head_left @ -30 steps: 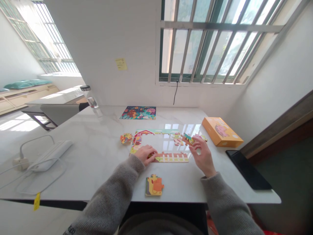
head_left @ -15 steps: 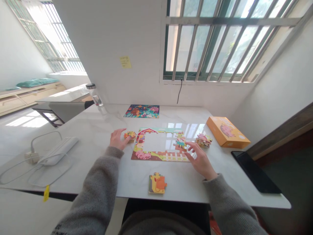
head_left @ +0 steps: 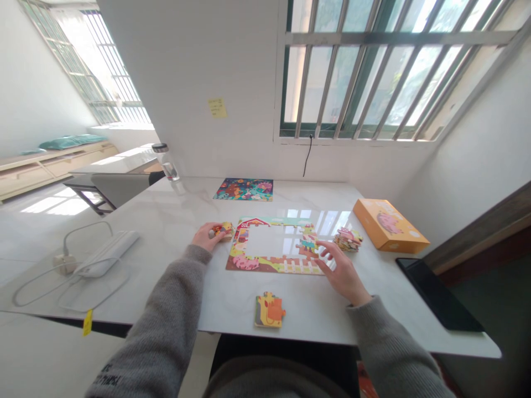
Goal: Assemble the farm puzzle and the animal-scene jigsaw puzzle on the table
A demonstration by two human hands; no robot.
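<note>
My left hand (head_left: 204,238) is at a small stack of puzzle pieces (head_left: 227,228), its thumb and fingers closed on a puzzle piece (head_left: 217,229) at the stack's left side. Beside it lies a jigsaw frame (head_left: 257,266) of joined pieces, with a red barn, a pink pig and a white fence around a bare middle. At the frame's right edge, next to a piece with a teal figure (head_left: 307,245), my right hand (head_left: 341,275) rests with fingers apart and nothing in them. Another short stack, topped by a yellow and orange piece (head_left: 269,310), lies near the table's front edge.
A taller pile of pieces (head_left: 348,239) lies right of the frame, before an orange box (head_left: 390,224). A dark tablet (head_left: 437,293) is at the right edge. A colourful picture sheet (head_left: 244,189), a bottle (head_left: 166,163) and a power strip (head_left: 108,254) also lie about.
My left hand has moved slightly right onto the stack, and its fingers have closed on a piece. My right hand stays by the frame's right edge. The whole view has shifted a little.
</note>
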